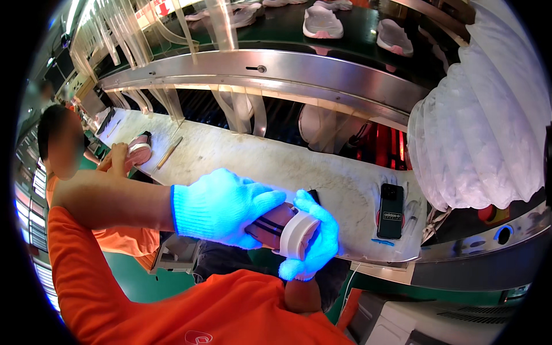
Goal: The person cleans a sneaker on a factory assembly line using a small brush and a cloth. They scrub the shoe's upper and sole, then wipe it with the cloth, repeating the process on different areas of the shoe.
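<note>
One shoe (pixel 282 217) lay in closed fingers (pixel 328 221), left hand (pixel 227 208) steadying, right hand (pixel 323 244) apparently pressing; next move required even pressure.

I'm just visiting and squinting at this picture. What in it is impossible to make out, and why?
All in the head view:
- One end of the pink shoe: covered by the left hand; the right hand wraps the other end.
- Small dark thing: partly behind the right hand, so its kind is unclear.
- Front of the phone: turned down against the bench.
- Topmost white shoe part: cut off by the picture's upper edge.
</note>
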Demonstrator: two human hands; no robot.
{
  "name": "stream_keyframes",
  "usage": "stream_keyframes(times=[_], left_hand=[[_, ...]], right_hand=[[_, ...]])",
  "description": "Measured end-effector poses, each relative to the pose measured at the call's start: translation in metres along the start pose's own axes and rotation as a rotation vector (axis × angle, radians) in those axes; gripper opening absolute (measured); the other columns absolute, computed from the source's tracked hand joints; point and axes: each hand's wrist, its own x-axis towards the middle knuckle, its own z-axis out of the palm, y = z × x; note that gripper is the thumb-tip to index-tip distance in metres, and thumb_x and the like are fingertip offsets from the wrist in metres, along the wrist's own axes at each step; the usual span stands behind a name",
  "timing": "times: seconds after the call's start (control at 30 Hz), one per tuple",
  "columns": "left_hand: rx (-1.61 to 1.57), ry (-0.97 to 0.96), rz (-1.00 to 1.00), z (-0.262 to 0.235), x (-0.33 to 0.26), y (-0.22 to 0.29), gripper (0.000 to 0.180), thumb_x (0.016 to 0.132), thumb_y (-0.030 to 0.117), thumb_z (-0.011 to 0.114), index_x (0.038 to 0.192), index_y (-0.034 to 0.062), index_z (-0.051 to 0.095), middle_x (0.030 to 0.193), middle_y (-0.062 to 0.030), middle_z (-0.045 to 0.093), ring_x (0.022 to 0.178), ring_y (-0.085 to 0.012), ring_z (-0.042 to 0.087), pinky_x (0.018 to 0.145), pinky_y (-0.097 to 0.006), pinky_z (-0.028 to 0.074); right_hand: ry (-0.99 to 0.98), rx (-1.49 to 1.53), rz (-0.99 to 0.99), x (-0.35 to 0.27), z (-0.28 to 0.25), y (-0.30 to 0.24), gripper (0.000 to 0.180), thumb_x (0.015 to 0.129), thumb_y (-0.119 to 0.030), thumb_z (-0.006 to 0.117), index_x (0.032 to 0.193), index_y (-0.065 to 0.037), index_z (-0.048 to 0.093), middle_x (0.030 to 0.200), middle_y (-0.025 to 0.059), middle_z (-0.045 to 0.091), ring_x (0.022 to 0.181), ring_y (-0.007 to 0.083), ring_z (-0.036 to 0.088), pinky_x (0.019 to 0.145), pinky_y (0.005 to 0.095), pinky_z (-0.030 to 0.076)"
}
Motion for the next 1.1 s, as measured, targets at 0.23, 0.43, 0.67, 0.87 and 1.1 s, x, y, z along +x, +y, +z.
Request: stream_keyframes(times=[0.23,0.43,0.67,0.87,1.1], left_hand=[[0.061,-0.059,-0.015,-0.002,0.008,0.005,0.086,0.081,0.047,0.093,0.152,0.012,0.06,0.123,-0.015,0.079,0.097,-0.0413,0.08,0.08,-0.051,0.067],[0.065,-0.006,0.064,0.003,0.007,0.006,0.088,0.08,0.044,0.094,0.152,0.0087,0.058,0.125,-0.0156,0.077,0.097,-0.041,0.08,0.079,-0.05,0.067],[0.045,-0.007,0.084,-0.001,0.012,0.01,0.085,0.079,0.04,0.094,0.15,0.0077,0.059,0.121,-0.0155,0.078,0.095,-0.0404,0.08,0.078,-0.05,0.067],[0.074,-0.004,0.089,0.005,0.029,0.013,0.069,0.083,0.041,0.092,0.139,0.0097,0.066,0.111,-0.016,0.079,0.093,-0.0405,0.08,0.076,-0.05,0.065],[0.048,0.012,0.145,0.0,0.034,0.018,0.053,0.085,0.037,0.09,0.118,0.0032,0.065,0.097,-0.0179,0.076,0.083,-0.0423,0.078,0.072,-0.053,0.063]], right_hand=[[-0.015,0.073,-0.047,-0.001,-0.001,0.003,0.138,0.058,-0.087,0.093,0.148,0.011,0.056,0.144,0.0286,0.07,0.132,0.039,0.071,0.117,0.0521,0.056],[-0.02,0.158,-0.051,-0.001,-0.002,0.0,0.131,0.062,-0.072,0.103,0.149,0.011,0.054,0.147,0.0299,0.067,0.136,0.0402,0.068,0.121,0.0538,0.052],[-0.047,0.054,0.011,0.001,-0.005,-0.009,0.139,0.057,-0.082,0.099,0.155,0.004,0.051,0.152,0.0266,0.065,0.143,0.0409,0.064,0.124,0.0563,0.049],[0.111,0.126,0.298,0.006,0.009,-0.045,0.147,0.069,-0.098,0.076,0.17,0.001,0.035,0.171,0.0278,0.047,0.157,0.0419,0.049,0.134,0.0571,0.036],[0.106,-0.215,0.202,0.003,0.006,-0.06,0.101,0.111,-0.068,0.051,0.171,0.011,0.029,0.179,0.0283,0.035,0.163,0.0424,0.041,0.134,0.0544,0.036]])
